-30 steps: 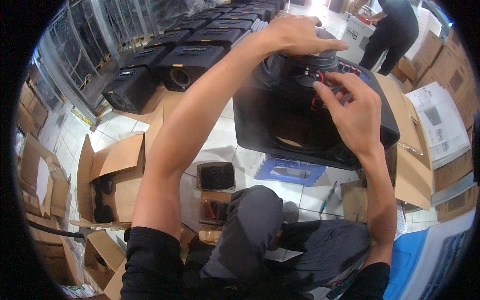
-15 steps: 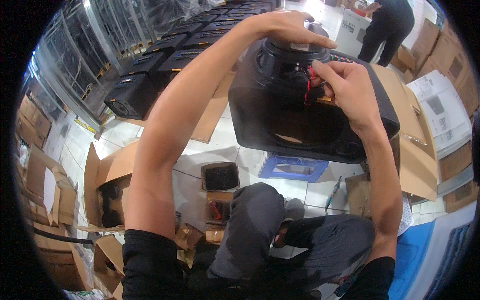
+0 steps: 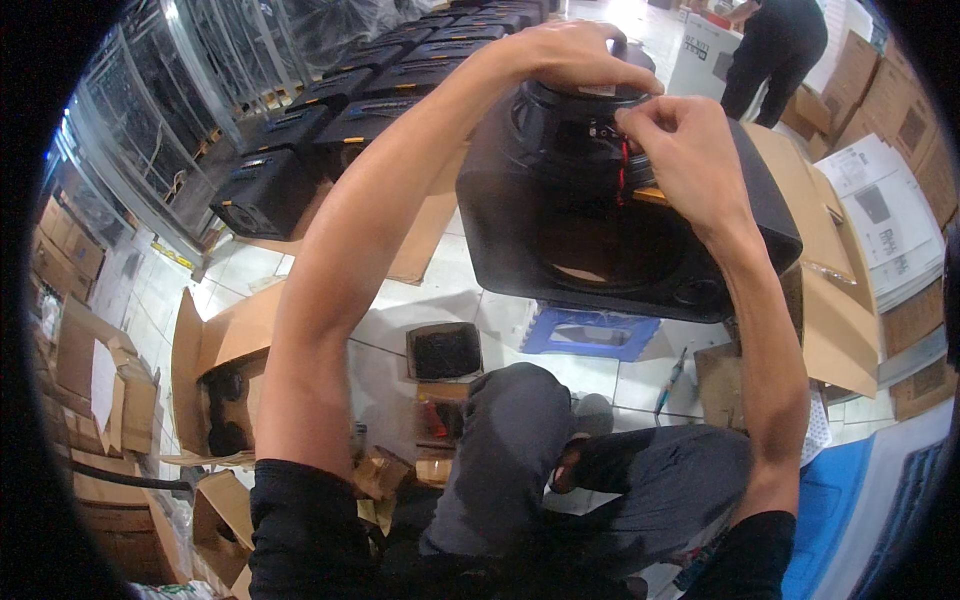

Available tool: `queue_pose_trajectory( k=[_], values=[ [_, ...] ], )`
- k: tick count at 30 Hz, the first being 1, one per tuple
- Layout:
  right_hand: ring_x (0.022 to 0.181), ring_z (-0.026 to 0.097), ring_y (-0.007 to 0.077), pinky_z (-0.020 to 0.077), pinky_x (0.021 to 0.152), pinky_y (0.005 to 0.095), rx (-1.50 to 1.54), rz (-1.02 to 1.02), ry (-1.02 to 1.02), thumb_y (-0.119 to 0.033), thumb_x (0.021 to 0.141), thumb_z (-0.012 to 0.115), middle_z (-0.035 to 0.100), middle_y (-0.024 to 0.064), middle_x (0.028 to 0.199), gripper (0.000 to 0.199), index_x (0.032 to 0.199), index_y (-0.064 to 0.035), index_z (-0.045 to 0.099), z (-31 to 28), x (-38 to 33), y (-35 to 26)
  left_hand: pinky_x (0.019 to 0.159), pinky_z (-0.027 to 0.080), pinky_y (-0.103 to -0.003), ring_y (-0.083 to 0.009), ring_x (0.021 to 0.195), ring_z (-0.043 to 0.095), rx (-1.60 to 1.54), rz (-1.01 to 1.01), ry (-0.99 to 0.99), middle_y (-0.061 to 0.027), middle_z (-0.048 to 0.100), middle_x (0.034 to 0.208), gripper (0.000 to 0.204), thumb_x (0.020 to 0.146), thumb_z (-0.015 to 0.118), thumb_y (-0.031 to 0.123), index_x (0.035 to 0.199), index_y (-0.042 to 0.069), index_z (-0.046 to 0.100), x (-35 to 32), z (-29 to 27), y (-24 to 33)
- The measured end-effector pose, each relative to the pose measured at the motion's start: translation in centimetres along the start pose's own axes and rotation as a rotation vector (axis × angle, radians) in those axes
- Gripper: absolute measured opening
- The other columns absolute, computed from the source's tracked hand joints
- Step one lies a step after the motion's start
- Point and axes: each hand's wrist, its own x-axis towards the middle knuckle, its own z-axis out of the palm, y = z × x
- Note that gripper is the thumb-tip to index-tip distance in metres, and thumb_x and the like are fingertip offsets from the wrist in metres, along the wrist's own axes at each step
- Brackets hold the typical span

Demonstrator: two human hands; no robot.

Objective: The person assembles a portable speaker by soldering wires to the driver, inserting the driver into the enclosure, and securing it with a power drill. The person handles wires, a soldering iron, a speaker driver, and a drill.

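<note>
In front of me a black speaker cabinet [image 3: 500, 225] lies with its round opening [image 3: 605, 240] showing. A loudspeaker driver [image 3: 555, 125] is propped above that opening, its magnet end up. Over the magnet curls my left hand [image 3: 580, 55], gripping the driver and steadying it. My right hand [image 3: 690, 150] is closed in a pinch at the driver's terminal, on the end of a red wire [image 3: 623, 175] that hangs down toward the cabinet. The pinched tip is hidden behind the thumb and finger.
Under the cabinet stands a blue plastic stool [image 3: 590, 335]. A screwdriver [image 3: 672, 385] lies on the tiled floor by a small box of dark parts [image 3: 443, 352]. Open cartons [image 3: 225, 400] sit at left, rows of speaker cabinets [image 3: 265, 195] behind. A co-worker [image 3: 775, 60] stands far right.
My right hand has moved slightly up and left against the terminal. The red wire now hangs straighter below it. My left hand keeps its place on the driver.
</note>
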Motion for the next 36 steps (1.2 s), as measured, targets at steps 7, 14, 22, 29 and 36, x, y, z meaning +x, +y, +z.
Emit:
queue_pose_trajectory(
  k=[7,14,22,29,36],
  values=[
    [0.059,0.051,0.0094,0.0412,0.058,0.0283,0.019,0.077,-0.051,-0.034,0.092,0.063,0.063,0.0051,0.064,0.042,0.083,0.0059,0.073,-2.9,-1.7,1.3,0.115,0.031,-0.040,-0.0338,0.140,0.037,-0.344,0.014,-0.356,-0.0216,0.040,0.150,0.097,0.080,0.058,0.074,0.153,0.016,0.031,-0.4,-3.4,1.7],
    [0.061,0.049,0.0071,0.0370,0.057,0.0256,0.035,0.253,0.017,-0.038,0.094,0.062,0.064,0.0045,0.066,0.046,0.084,0.0058,0.073,-5.5,-5.2,4.4,0.108,0.035,-0.046,-0.0371,0.133,0.042,0.010,0.053,-0.387,-0.0283,0.041,0.144,0.112,0.068,0.071,0.074,0.143,-0.002,0.038,0.7,-4.7,1.2],
    [0.059,0.053,0.0075,0.0415,0.056,0.0273,0.183,0.256,0.002,-0.024,0.094,0.064,0.065,0.0064,0.066,0.033,0.084,0.0070,0.070,-6.0,-9.7,3.6,0.093,0.048,-0.032,-0.0229,0.101,0.064,-0.066,0.076,-0.069,-0.0170,0.068,0.113,0.078,0.066,0.076,0.039,0.135,0.007,0.056,0.3,-2.1,0.6],
    [0.058,0.059,0.0130,0.0451,0.057,0.0293,0.136,0.214,-0.026,-0.024,0.094,0.063,0.067,0.0127,0.067,0.033,0.087,0.0081,0.070,-6.1,-10.8,3.1,0.104,0.039,-0.042,-0.0376,0.117,0.052,0.228,0.157,0.275,-0.0256,0.056,0.124,0.086,0.059,0.082,0.043,0.136,0.014,0.056,-4.2,-3.7,4.7],
    [0.056,0.057,0.0107,0.0432,0.051,0.0282,0.429,0.345,-0.131,-0.034,0.098,0.057,0.067,0.0096,0.068,0.043,0.090,0.0059,0.070,-5.4,-11.4,4.1,0.103,0.036,-0.050,-0.0408,0.122,0.044,0.503,0.276,0.794,-0.0242,0.042,0.133,0.099,0.052,0.089,0.039,0.139,0.015,0.050,-15.1,-0.6,10.2]
  ],
)
